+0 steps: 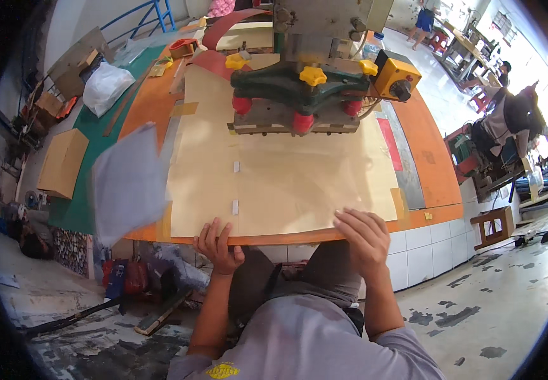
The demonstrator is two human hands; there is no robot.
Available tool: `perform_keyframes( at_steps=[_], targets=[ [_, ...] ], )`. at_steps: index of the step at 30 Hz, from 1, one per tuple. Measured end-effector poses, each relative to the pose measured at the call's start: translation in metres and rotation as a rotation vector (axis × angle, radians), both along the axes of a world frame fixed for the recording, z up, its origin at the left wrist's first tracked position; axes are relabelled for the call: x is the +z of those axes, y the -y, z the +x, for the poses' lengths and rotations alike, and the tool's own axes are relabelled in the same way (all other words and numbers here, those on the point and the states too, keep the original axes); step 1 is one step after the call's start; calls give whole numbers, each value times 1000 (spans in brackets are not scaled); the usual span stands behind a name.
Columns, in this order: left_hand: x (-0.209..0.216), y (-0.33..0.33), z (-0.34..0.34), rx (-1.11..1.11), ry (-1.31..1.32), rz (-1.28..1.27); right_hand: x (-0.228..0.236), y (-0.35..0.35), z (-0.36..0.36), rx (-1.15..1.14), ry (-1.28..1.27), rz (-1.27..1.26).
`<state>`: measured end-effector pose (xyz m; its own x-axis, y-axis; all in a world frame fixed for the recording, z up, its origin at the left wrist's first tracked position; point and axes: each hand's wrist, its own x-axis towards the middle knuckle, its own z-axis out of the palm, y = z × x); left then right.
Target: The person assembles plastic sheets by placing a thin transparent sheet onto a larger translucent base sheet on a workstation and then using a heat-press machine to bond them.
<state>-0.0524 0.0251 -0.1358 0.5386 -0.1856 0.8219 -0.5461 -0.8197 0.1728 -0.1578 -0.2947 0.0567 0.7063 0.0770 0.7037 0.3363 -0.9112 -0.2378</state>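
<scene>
A large cream sheet [286,183] lies on the orange-topped worktable, with two small white strips [235,207] on its left half. My left hand [219,246] is at its near left edge, fingers spread over the table rim and thumb apart. At the near right edge, my right hand [366,237] rests with its fingers stretched onto the sheet; its thumb is hidden. Neither hand shows anything held. Over the far part of the sheet stands a machine head with a dark green clamp frame [309,85], yellow star knobs [312,75] and red round parts below.
A translucent plastic sheet [131,183] hangs over the table's left side. Further left are a cardboard box [63,163] and a white plastic bag [107,87]. An orange switch box [397,75] juts out right of the machine head. A brown stool [494,228] stands on the right-hand floor.
</scene>
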Motion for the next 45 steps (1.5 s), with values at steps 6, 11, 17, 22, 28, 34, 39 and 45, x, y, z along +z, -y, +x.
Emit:
perform_keyframes(
  at_steps=[6, 11, 17, 22, 28, 34, 39, 45],
  targets=[
    [6, -2, 0, -9, -1, 20, 33, 67, -60, -300, 48, 103],
    [8, 0, 3, -6, 31, 16, 100, 156, -92, -642, -74, 134],
    [12, 0, 2, -16, 17, 16, 154, 273, -46, -731, 10, -155],
    [20, 2, -1, -8, 8, 29, 149, 294, -41, -753, 219, -356],
    [20, -3, 0, -16, -9, 58, 41, 278, -70, -659, 125, -307],
    [17, -4, 2, -38, -2, 44, -68, 272, -109, -678, -311, 91],
    [11, -4, 3, -20, 1, 2, -64, 272, -110, -692, -332, 168],
    [34, -5, -3, -30, -73, 73, -53, 219, -76, -732, -262, 90]
  ],
)
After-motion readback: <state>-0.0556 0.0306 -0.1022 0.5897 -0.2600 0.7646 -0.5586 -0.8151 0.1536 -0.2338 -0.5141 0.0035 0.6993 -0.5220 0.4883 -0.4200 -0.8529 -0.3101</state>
